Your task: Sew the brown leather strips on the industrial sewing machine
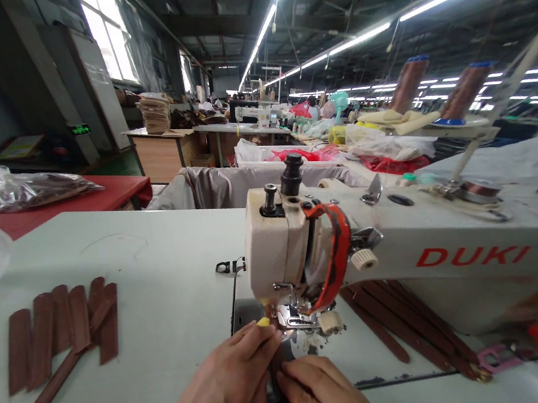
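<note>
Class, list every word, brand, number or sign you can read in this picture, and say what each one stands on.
"DUKI": red capital letters on the white arm of the sewing machine.
Green lit display on the far left wall: too small and blurred to read.
Nothing else legible; the brown strips on the table carry no text.

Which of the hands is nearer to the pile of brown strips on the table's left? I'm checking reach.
Left. The left hand lies at the presser foot, on the side toward the brown strips, though apart from them. The right hand sits farther right.
</note>
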A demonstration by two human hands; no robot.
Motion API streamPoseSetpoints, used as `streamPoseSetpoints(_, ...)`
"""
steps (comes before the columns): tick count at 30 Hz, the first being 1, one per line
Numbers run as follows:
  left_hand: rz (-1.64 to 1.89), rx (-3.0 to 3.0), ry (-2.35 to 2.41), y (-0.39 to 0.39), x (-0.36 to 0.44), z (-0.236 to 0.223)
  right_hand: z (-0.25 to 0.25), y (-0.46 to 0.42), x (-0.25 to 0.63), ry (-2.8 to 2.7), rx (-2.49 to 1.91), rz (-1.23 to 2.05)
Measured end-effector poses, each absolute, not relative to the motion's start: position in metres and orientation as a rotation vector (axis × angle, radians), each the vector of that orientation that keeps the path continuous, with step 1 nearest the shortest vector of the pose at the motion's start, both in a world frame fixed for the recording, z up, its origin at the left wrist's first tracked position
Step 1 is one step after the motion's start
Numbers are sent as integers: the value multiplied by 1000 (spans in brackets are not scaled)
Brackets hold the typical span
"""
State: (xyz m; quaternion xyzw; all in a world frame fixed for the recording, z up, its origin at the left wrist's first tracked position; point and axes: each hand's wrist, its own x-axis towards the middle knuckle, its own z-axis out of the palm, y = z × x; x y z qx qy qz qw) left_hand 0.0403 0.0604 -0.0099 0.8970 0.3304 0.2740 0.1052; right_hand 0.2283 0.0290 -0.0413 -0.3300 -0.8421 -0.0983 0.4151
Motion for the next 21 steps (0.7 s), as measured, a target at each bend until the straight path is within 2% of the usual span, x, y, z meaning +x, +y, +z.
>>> streamPoseSetpoints(15,851,2758,969,57,36,-17,-43,25,240,-2123,-942,-129)
streamPoseSetpoints(21,832,2543,979,66,35,-8,-49,22,258,-2192,-878,-214)
